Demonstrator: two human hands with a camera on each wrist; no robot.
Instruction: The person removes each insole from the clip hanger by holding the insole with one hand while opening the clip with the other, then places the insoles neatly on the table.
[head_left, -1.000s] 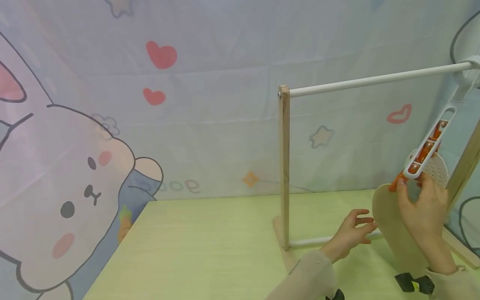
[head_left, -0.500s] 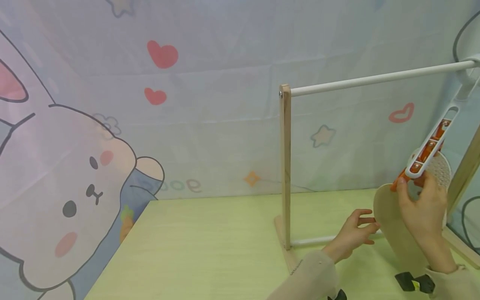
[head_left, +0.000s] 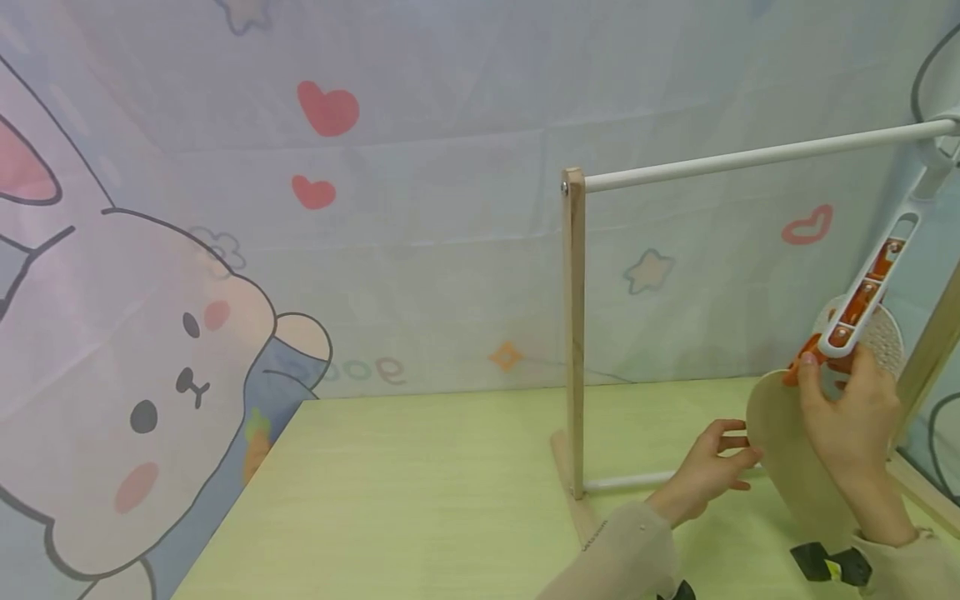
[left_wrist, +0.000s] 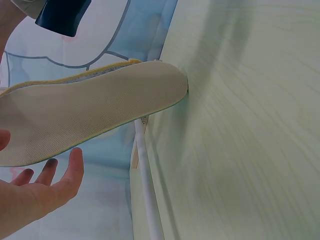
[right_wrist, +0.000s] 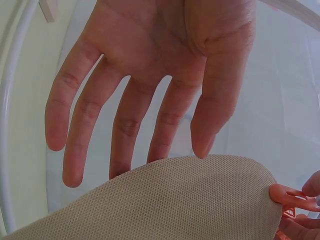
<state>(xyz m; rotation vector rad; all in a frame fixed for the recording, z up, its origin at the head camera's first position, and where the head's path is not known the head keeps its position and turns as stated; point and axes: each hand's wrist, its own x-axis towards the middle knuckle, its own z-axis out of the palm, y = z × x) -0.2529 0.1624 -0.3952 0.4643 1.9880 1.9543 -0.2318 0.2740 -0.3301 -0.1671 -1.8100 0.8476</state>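
Observation:
A beige insole (head_left: pixel 783 458) hangs upright on the right in the head view, its lower end close over the table. My right hand (head_left: pixel 855 417) pinches an orange clip (head_left: pixel 806 358) at the insole's top edge; the right wrist view shows this clip (right_wrist: pixel 292 196) on the insole's tip. The clip sits at the low end of a sloping white hanger (head_left: pixel 870 283) with orange clips along it. My left hand (head_left: pixel 708 467) is at the insole's left edge, fingers spread. In the right wrist view the left thumb (right_wrist: pixel 210 117) is at the near side, some fingertips hidden behind the insole (right_wrist: pixel 200 200).
A wooden stand (head_left: pixel 573 333) carries a white top bar (head_left: pixel 750 158) and a low white bar (head_left: pixel 630 481), behind the left hand. A pale, round-ended textured piece (head_left: pixel 888 337) shows behind the hanger. Under it all is a light green table (head_left: pixel 412 483); a printed cloth (head_left: pixel 450 208) hangs behind.

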